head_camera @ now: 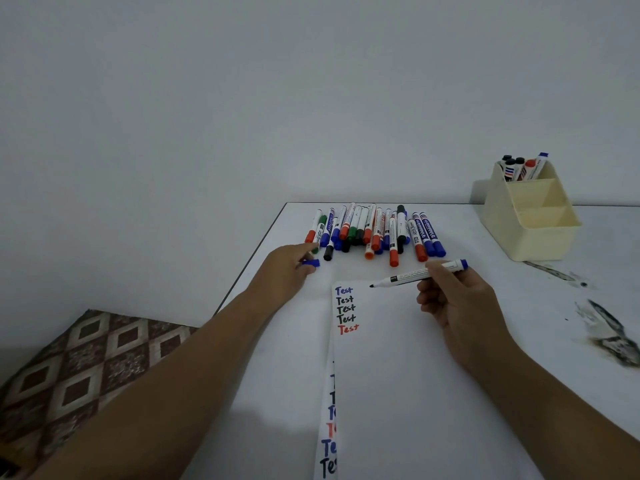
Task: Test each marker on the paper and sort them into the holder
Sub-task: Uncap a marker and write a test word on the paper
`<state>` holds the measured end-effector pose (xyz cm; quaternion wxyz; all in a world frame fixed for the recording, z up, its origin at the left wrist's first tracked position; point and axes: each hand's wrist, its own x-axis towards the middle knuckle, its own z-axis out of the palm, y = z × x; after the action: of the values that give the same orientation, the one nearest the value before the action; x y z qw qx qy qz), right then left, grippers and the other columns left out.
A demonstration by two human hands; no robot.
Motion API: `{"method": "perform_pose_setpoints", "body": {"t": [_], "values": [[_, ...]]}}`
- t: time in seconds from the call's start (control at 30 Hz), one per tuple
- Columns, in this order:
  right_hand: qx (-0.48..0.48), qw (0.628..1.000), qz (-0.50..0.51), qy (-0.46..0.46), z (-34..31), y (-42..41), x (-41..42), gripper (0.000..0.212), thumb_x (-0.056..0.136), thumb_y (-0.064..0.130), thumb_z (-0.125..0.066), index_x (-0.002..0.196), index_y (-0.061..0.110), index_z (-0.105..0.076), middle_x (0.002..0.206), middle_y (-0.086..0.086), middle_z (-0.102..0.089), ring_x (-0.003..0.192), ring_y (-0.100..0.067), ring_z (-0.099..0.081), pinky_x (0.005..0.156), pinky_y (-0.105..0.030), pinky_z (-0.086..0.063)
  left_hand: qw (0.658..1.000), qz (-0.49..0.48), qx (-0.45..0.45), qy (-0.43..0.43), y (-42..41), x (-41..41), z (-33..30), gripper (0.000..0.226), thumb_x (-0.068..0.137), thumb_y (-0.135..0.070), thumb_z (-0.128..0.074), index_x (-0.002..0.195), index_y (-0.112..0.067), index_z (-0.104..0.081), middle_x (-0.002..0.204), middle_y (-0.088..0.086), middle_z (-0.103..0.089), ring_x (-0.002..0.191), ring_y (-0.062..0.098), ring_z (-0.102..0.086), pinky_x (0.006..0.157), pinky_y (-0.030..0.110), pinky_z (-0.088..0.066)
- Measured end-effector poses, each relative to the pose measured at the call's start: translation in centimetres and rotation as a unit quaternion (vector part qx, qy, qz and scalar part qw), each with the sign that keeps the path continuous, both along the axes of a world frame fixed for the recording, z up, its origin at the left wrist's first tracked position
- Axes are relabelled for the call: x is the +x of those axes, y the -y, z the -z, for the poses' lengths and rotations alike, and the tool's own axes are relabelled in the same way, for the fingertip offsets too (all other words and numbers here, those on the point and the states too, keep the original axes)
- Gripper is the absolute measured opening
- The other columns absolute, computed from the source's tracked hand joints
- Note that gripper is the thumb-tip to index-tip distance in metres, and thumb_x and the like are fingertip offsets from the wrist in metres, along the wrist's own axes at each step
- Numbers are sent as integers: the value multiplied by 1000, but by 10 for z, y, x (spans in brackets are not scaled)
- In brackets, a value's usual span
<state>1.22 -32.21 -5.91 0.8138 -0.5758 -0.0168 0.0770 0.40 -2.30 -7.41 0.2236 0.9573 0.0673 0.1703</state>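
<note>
Pinched in the right hand (460, 299), an uncapped marker (415, 273) points its tip toward the paper's (398, 375) far-left corner; the left hand (287, 271) pinches its blue cap (311, 263) beside the marker pile (374, 230).

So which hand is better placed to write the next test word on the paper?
The right hand: it holds the uncapped marker, tip just above the paper. The left hand only holds the blue cap.

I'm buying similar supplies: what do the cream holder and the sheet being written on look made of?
The holder looks like matte moulded plastic: smooth uniform walls, rounded dividers. The sheet appears to be plain white paper: thin, with a folded left edge and ink lettering.
</note>
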Motion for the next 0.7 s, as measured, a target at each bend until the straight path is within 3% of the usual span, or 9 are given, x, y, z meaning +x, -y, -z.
{"method": "perform_pose_setpoints", "body": {"t": [0.1,0.2,0.3,0.37,0.47,0.53,0.63,0.7], "values": [[-3,1000,-2,-1,-1,0,-1,19,100,22,-62,109,6,-67,78,-12,-67,65,-21,-62,62,-34,-54,1000,9,8,5,1,-7,0,45,95,-24,-66,139,-24,-59,131,-5,-64,117,13,-58,94,12,-35],[-4,1000,-1,-1,-1,0,-1,21,99,24,-63,111,8,-67,79,-11,-68,67,-21,-62,64,-34,-54,997,43,45,41,5,-17,0,40,96,-33,-65,134,-22,-62,122,-1,-69,110,16,-60,98,28,-45],[-18,1000,8,0,-1,-2,-1,21,99,28,-63,110,11,-68,83,-10,-68,69,-21,-61,64,-34,-54,995,66,79,14,12,-33,0,49,95,-51,-52,138,-27,-57,136,-6,-60,131,16,-45,112,39,-37],[-22,1000,11,3,-1,-3,-1,19,99,29,-63,107,12,-67,87,-11,-67,68,-23,-61,64,-34,-54,990,111,87,-18,19,-46,-1,58,95,-58,-45,145,-30,-50,152,-10,-46,145,12,-28,119,35,-25],[-33,999,6,14,-2,-5,-3,17,103,28,-58,105,11,-61,88,-15,-68,63,-24,-64,64,-38,-58,975,186,101,-62,29,-61,-1,58,99,-56,-42,151,-29,-41,160,-8,-32,151,9,-15,120,29,-17],[-37,999,-10,20,-4,-7,-6,18,105,27,-53,110,10,-56,91,-19,-71,63,-25,-68,65,-39,-63,969,204,92,-105,32,-66,2,55,103,-48,-42,154,-29,-35,163,-8,-24,151,7,-12,121,24,-12],[-55,997,-43,31,-7,-10,-8,22,107,26,-49,120,8,-49,94,-21,-74,72,-32,-75,68,-42,-65,969,203,96,-103,33,-67,6,51,105,-41,-42,154,-27,-35,163,-7,-23,151,6,-15,119,14,-6],[-89,993,-59,47,-10,-14,-10,32,102,22,-58,124,2,-48,96,-19,-75,80,-34,-76,71,-44,-65,969,204,99,-94,34,-66,7,50,106,-39,-42,154,-27,-35,163,-5,-23,151,8,-16,121,17,-8]]}}
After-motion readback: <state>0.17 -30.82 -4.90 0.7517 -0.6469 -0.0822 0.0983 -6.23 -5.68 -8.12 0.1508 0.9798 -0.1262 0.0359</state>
